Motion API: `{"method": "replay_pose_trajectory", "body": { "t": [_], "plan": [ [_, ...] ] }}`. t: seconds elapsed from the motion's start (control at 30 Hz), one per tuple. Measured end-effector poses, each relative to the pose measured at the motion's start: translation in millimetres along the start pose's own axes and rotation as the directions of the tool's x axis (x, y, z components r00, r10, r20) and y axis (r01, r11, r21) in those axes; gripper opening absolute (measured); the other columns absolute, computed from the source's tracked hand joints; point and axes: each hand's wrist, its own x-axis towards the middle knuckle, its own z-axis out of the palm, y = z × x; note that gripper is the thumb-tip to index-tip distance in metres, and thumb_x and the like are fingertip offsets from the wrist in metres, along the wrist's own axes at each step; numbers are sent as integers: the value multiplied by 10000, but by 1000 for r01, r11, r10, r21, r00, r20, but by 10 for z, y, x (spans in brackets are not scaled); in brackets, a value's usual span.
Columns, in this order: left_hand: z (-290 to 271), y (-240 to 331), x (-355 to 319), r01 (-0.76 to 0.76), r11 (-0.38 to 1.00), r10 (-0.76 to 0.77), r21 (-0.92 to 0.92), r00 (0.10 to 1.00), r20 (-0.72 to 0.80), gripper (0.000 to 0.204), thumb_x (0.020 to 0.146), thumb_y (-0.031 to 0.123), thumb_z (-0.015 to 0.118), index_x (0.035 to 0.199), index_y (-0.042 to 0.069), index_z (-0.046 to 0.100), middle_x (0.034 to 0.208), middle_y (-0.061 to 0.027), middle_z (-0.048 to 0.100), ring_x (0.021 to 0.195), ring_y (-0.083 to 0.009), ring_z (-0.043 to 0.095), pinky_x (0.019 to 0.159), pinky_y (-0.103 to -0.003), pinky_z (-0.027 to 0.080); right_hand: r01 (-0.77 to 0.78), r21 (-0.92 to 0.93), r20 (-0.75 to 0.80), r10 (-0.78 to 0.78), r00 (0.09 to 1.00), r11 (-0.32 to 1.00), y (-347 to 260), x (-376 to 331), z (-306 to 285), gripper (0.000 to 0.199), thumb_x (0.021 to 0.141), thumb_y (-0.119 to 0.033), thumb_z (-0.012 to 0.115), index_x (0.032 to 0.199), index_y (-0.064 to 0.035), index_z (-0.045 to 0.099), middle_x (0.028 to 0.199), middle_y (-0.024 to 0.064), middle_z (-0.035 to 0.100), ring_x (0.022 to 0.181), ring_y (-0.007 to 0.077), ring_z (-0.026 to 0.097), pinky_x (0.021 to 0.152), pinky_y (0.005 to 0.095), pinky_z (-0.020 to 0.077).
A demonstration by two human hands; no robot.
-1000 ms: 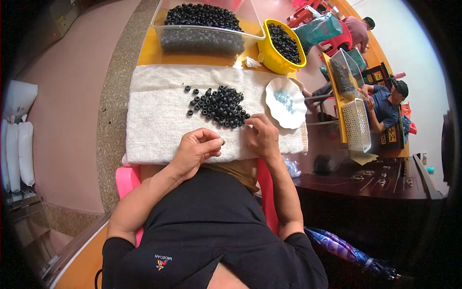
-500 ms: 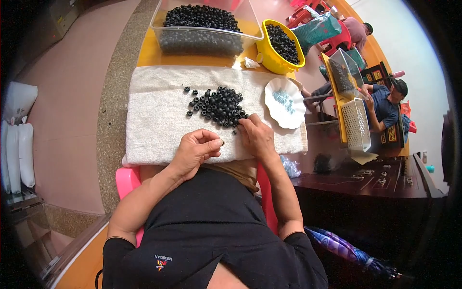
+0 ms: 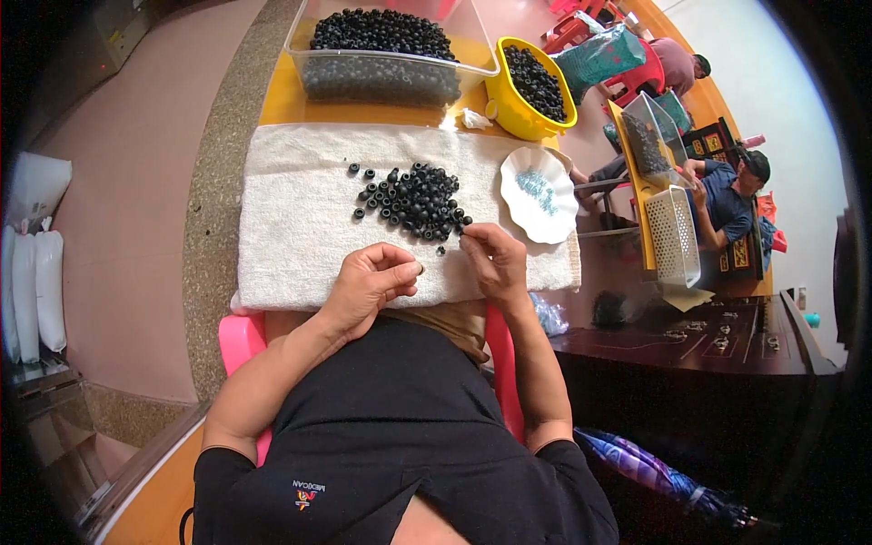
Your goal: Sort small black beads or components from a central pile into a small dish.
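Note:
On a white towel (image 3: 300, 218) lies a loose pile of small black bead-like pieces (image 3: 418, 202) with holes. My right hand (image 3: 498, 263) is at the pile's near right edge, thumb and forefinger pinched on a black bead. My left hand (image 3: 374, 280) is held above the towel's near edge, its thumb and forefinger pressed together. A tiny dark thing shows at those fingertips, too small to name. One stray bead (image 3: 441, 251) sits between the two hands. To the right, a scalloped white dish (image 3: 556, 225) holds small pale-blue bits.
Behind the towel stand a clear plastic bin (image 3: 381, 77) and a yellow tub (image 3: 516, 116), both with black pieces inside. A crumpled white scrap (image 3: 474, 119) lies beside the tub. At the right, another person (image 3: 727, 204) sits at a table with a white perforated basket (image 3: 672, 236).
My right hand has drawn slightly right and back toward me, its fingertips now at the pile's outer edge. My left hand keeps its place.

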Motion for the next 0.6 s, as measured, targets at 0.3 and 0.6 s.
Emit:
{"method": "replay_pose_trajectory", "body": {
  "t": [0.3, 0.6],
  "plan": [
    [3, -22, 4, -2, 1000, 2, 18, 1000, 11, 137, 880, 95, 710, 981, 50, 630, 882, -32, 661, 749, -109, 641, 719, -252, 557, -41, 504, 109, -16, 994, 863, -56, 1, 38, 184, 801, 114, 690, 966, 35, 678, 976, 92, 645, 903, 140, 610, 743, 236, 495],
    [-33, -69, 11, 1, 995, -13, 96, 993, 120, 304, 898, 84, 685, 1185, 14, 613, 982, -37, 676, 836, -105, 650, 748, -250, 552, -55, 522, 171, -42, 984, 851, -358, -56, 174, 166, 832, 46, 679, 996, 26, 693, 992, 106, 647, 882, 142, 640, 756, 240, 516]
  ]
}}
